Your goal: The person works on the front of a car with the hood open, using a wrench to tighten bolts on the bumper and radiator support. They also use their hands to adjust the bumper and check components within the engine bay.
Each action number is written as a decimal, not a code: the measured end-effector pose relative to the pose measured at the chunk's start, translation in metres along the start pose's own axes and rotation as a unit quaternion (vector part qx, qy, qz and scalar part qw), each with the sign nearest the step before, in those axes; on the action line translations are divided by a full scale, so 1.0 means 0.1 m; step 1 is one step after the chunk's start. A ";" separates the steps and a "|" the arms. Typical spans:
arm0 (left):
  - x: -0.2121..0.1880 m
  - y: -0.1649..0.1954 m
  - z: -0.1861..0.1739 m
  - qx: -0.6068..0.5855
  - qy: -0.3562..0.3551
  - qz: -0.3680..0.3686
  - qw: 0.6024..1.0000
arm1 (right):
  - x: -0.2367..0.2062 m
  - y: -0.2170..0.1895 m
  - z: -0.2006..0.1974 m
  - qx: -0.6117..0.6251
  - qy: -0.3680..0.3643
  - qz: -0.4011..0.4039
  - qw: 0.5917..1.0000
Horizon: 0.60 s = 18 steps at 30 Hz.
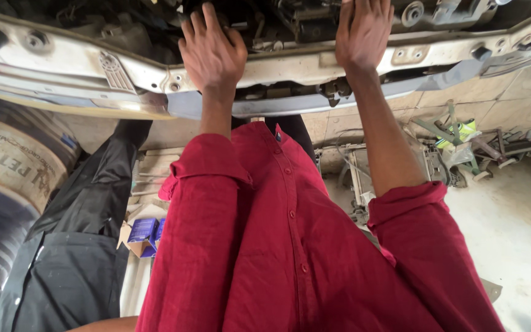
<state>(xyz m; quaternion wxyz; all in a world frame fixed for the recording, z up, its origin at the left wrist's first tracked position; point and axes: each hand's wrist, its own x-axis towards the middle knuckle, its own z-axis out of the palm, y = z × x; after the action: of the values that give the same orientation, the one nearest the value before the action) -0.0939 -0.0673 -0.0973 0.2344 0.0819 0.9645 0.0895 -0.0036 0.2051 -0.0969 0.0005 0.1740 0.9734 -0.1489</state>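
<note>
Presently flat, fingers spread: left hand (212,52) and right hand (362,31) on scuffed white front crossmember (290,66); open engine bay just beyond fingertips

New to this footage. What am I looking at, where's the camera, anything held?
There is one picture, from a camera worn on a person's head, looking down along their body. The red shirt and rolled sleeves are the wearer's own. Both arms reach forward: the left hand and right hand rest flat, fingers spread, on the white front panel of a car with its engine bay open. Neither hand holds anything. At the left lies a drum, with someone in dark clothes beside it. On the floor are a small blue box and scattered metal parts at the right.
</note>
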 end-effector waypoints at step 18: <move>0.03 -0.02 0.06 0.025 0.040 0.017 0.999 | 0.01 0.07 0.09 0.006 -0.010 0.010 1.000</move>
<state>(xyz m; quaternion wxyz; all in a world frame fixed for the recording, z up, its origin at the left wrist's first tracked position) -0.0940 -0.0681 -0.1046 0.1915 0.1003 0.9737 0.0723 -0.0031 0.2091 -0.1073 0.0104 0.1826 0.9705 -0.1568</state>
